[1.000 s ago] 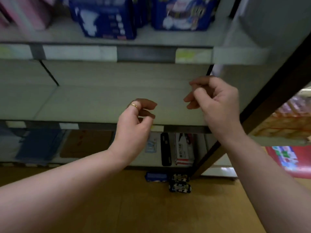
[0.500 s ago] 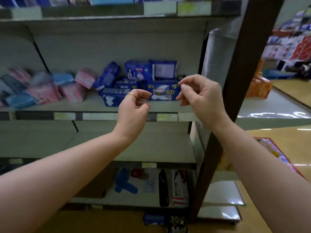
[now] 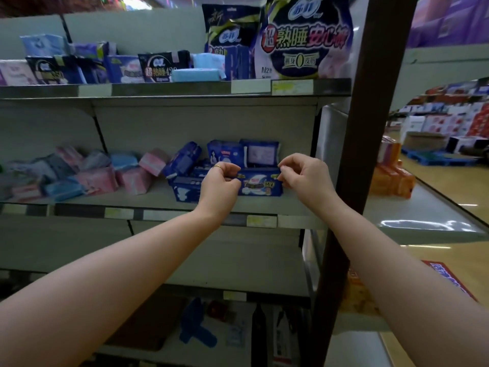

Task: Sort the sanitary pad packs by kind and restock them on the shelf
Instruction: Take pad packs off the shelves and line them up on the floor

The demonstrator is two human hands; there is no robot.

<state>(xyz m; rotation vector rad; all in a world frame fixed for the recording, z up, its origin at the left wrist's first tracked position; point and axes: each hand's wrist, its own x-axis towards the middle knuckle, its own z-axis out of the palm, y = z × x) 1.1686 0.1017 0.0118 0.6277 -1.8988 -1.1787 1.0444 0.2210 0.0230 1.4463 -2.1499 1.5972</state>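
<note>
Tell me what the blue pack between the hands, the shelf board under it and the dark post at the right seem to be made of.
Blue pack: thin printed plastic film, probably; glossy and soft-cornered. Shelf board: painted sheet metal, seemingly; flat pale grey, matt, thin folded front edge. Dark post: dark brown, smooth; metal or wood, I cannot tell.

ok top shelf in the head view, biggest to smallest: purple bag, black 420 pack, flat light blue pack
1. purple bag
2. black 420 pack
3. flat light blue pack, showing only its narrow side

The left hand (image 3: 219, 185) hides one end of the blue pack (image 3: 260, 185); the pink packs (image 3: 98, 178) are blurred.
</note>
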